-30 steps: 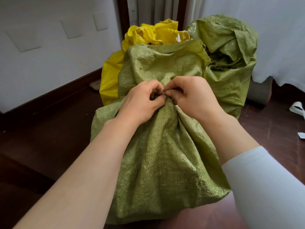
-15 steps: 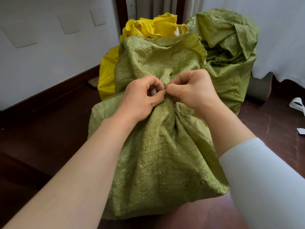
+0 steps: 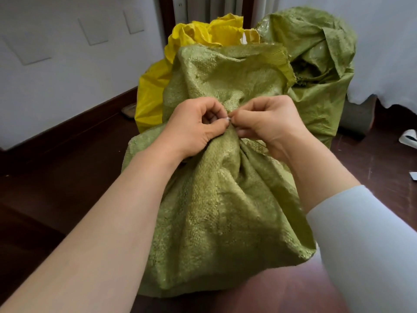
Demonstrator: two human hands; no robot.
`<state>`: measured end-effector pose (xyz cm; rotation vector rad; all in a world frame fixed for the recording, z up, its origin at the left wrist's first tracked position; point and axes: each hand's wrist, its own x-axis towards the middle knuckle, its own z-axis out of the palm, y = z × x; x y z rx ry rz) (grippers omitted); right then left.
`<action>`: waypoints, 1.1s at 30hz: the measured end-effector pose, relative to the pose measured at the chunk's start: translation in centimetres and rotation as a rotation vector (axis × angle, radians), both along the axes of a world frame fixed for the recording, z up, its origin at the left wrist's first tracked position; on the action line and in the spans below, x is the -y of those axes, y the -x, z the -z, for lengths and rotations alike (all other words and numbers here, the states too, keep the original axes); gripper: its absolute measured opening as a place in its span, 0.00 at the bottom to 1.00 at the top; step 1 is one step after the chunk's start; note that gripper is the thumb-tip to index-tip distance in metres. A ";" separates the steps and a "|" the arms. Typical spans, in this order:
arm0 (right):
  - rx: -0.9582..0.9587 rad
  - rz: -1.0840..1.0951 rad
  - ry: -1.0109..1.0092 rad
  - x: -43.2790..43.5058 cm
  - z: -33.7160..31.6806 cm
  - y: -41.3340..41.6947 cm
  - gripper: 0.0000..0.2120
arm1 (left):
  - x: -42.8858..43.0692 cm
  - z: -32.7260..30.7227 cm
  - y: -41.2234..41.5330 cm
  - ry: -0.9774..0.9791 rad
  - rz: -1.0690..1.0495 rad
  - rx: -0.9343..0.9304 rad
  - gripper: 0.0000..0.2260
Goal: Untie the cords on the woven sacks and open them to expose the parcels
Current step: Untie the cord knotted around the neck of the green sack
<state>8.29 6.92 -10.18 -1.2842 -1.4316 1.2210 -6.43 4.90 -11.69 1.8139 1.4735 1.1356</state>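
A green woven sack point(image 3: 221, 211) stands on the dark floor right in front of me, its neck gathered tight at mid-height and its loose top flopping up behind. My left hand point(image 3: 194, 127) and my right hand point(image 3: 268, 123) meet at that gathered neck, fingers curled, both pinching at the tie there. The cord itself is hidden between my fingertips. A second green woven sack point(image 3: 320, 64) sits behind on the right, its top crumpled. No parcels show.
A yellow sack point(image 3: 153, 91) stands behind on the left. A white wall with a dark skirting board runs along the left. White cloth point(image 3: 388, 41) hangs at the right over a grey cylinder point(image 3: 356, 118). Paper scraps point(image 3: 409, 137) lie on the floor at the right.
Both hands have stayed at the sack's neck, shifting their pinch slightly. The sack's loose top has risen a little and the view has tilted.
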 end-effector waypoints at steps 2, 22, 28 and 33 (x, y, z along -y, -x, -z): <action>0.176 -0.017 -0.136 0.1 -0.2 -0.1 0.02 | -0.1 -0.6 0.4 0.012 -0.013 -0.063 0.09; 0.504 -0.046 -0.406 0.4 -1.0 0.7 0.02 | 0.1 -1.7 0.6 -0.064 -0.079 -0.255 0.02; 0.288 0.046 -0.289 0.2 -0.8 1.0 0.05 | 0.3 -0.9 0.5 -0.094 -0.057 -0.147 0.04; -0.287 -0.093 0.026 0.1 -0.7 -0.3 0.06 | 0.4 -1.6 0.7 -0.094 0.007 -0.001 0.08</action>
